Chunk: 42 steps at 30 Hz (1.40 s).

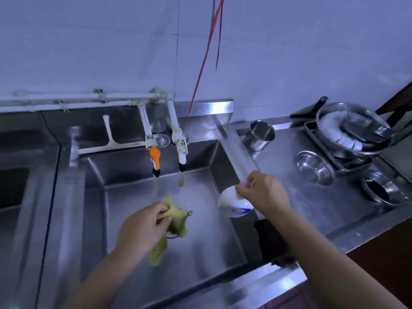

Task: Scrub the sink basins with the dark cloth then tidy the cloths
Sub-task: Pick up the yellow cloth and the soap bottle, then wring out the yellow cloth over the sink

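Dark cloth lay draped over the right rim of the sink basin, partly hidden beneath the right forearm, at the front corner where the basin met the bench. Above the basin floor, the left hand gripped a yellow-green cloth, fingers curled tightly round its bunched top, the loose ends hanging below the fist. The right hand pinched the foot of an upturned white bowl with blue markings, tilted just over the basin's right rim. Two white taps hung at the back wall of the basin: one with an orange handle, one beside it tied to a red cord that ran up the wall. On the bench to the right stood a steel cup, a small steel bowl, and a tray bearing stacked steel basins. A second basin lay at far left.
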Available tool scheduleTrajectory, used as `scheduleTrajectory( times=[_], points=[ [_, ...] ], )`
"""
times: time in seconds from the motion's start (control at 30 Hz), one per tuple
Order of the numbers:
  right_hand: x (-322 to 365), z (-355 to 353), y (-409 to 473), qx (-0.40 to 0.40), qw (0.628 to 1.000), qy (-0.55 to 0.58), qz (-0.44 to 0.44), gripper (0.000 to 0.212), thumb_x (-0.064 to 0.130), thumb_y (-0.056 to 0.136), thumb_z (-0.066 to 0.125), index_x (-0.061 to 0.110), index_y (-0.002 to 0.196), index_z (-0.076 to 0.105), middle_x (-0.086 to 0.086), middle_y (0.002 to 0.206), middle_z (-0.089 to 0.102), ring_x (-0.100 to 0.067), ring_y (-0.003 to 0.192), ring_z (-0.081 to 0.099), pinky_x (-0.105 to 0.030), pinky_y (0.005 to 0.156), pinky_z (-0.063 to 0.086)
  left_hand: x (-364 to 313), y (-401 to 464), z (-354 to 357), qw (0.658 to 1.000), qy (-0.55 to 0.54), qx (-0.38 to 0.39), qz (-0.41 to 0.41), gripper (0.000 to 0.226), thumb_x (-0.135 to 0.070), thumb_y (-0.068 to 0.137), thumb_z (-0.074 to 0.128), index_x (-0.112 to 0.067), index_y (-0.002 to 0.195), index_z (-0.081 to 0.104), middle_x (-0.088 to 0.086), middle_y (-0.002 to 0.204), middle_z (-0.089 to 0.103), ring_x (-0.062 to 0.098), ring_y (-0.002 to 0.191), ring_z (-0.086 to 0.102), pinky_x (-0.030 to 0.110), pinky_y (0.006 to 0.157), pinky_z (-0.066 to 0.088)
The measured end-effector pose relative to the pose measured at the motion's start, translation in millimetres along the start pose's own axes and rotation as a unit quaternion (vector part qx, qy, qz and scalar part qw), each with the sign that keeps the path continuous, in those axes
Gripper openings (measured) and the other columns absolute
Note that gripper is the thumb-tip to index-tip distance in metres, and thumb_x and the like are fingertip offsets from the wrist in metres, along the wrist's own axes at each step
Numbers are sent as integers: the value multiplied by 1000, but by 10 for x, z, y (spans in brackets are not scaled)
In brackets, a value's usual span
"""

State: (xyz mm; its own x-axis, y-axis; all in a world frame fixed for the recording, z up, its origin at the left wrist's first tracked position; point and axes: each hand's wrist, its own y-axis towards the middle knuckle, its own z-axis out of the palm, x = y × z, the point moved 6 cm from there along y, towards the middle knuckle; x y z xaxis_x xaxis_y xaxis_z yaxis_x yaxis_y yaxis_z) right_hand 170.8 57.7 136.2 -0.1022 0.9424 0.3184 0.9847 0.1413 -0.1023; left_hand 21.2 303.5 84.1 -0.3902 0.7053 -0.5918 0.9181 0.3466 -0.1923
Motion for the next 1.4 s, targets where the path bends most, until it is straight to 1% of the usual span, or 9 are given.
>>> scheduleTrajectory(
  times=[0.37,0.53,0.63,0.7,0.83,1.07,1.17,1.3,1.4],
  points=[
    [454,148,1917,16,991,7,-135,23,40,79,63,19,86,57,1,78,60,-21,75,56,-29,63,42,-255,550,299,996,-14,-37,-81,8,-31,86,59,-34,92,55,-14,80,58,13,81,57,25,63,38],
    [645,245,2567,24,982,25,-186,25,39,81,63,18,90,55,0,82,58,-22,75,52,-27,64,37,-367,724,434,994,-1,-49,-96,12,-30,87,59,-30,99,59,-16,89,62,7,83,56,11,62,35],
    [744,296,2829,45,977,49,-201,18,36,82,63,22,86,53,4,82,56,-18,75,50,-26,65,36,-413,759,459,993,8,-52,-109,10,-31,88,58,-31,98,57,-20,82,54,5,78,51,19,63,37],
    [787,337,2968,48,976,52,-206,18,34,83,63,21,86,51,3,83,56,-18,76,50,-26,66,36,-439,772,473,992,16,-47,-119,12,-32,88,58,-32,100,57,-20,85,57,8,83,54,16,59,34],
    [838,374,3175,35,977,58,-200,25,34,83,62,12,94,56,-7,92,63,-24,82,54,-29,69,41,-496,807,497,988,29,-47,-141,18,-34,89,56,-33,108,57,-17,99,63,7,92,58,16,58,31],
    [882,361,3345,45,981,34,-183,23,35,84,59,14,89,52,-7,93,63,-28,88,59,-36,75,47,-556,824,542,989,27,-50,-134,14,-33,90,54,-35,104,57,-23,84,53,-2,65,45,11,56,34],
    [879,357,3355,48,982,22,-182,25,37,85,57,13,88,58,-6,94,63,-27,85,59,-34,73,46,-559,804,560,989,25,-55,-136,14,-33,90,54,-34,104,56,-23,82,51,2,68,45,10,55,32],
    [706,236,3141,-50,973,63,-218,30,32,87,56,11,107,62,-8,118,49,-27,95,56,-29,68,37,-582,733,549,989,11,-68,-133,13,-31,88,58,-34,101,58,-22,85,57,3,71,49,11,58,33],
    [559,223,2653,-92,952,120,-267,20,25,90,55,15,104,65,-3,117,54,-24,86,59,-26,65,34,-579,635,522,989,-10,-77,-128,14,-28,87,60,-33,100,61,-17,90,64,7,83,59,21,66,41]
  ],
)
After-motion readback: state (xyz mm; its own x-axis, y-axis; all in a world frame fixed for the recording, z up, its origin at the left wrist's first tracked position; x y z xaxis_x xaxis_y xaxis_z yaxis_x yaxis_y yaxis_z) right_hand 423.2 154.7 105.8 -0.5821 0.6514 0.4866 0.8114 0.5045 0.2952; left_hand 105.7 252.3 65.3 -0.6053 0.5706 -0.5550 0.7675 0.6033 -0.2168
